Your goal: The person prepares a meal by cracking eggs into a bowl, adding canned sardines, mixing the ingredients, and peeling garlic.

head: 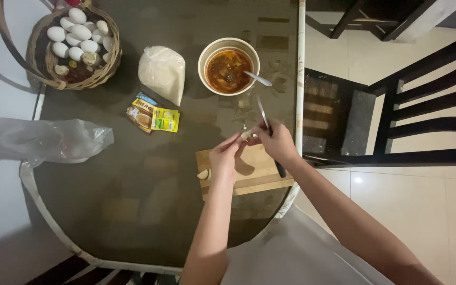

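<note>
Pinching a small pale garlic clove (245, 135) between both sets of fingertips, you are holding it just above the wooden cutting board (254, 177). Your left hand (224, 157) is gripping the clove, while your right hand (277, 141) is also clasping a knife (263, 113), blade pointing toward the bowl of red soup (228, 66). Another clove (203, 174) is lying on the board's left edge.

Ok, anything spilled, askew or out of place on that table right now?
Nothing spilled. The cutting board lies slightly askew at the table edge, and bits of peel lie loose on the glass near the bowl.
</note>
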